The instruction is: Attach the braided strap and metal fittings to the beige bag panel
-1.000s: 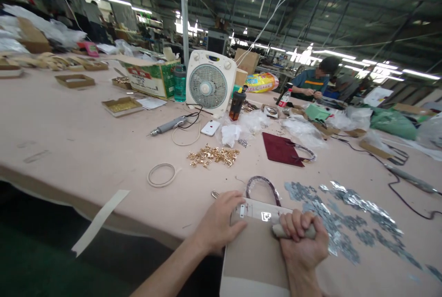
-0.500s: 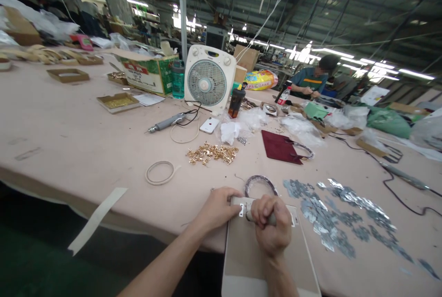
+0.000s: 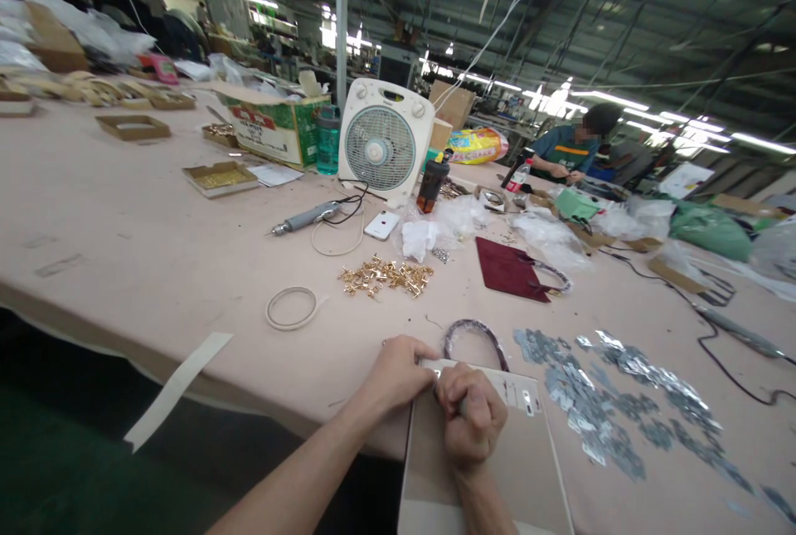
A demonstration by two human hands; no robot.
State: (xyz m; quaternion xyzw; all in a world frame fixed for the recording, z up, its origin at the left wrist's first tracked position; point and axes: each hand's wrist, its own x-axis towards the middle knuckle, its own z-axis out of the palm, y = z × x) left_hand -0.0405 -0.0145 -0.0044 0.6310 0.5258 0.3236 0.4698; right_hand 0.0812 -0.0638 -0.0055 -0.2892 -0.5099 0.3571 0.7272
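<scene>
The right hand [image 3: 471, 423], fisted around a small tool that barely shows, has travelled leftward along the top edge of the beige bag panel [image 3: 497, 469] at the table's near edge and now meets the left hand [image 3: 398, 369], whose fingers press flat on the panel's left corner, suggesting a pass nearly across. The carton [image 3: 274, 130] bears red characters, unreadable; the fan [image 3: 384, 139] badge is illegible.

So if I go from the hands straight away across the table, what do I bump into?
Right hand on the beige panel → dark looped strap → pile of gold metal pieces → white phone → white fan.
</scene>
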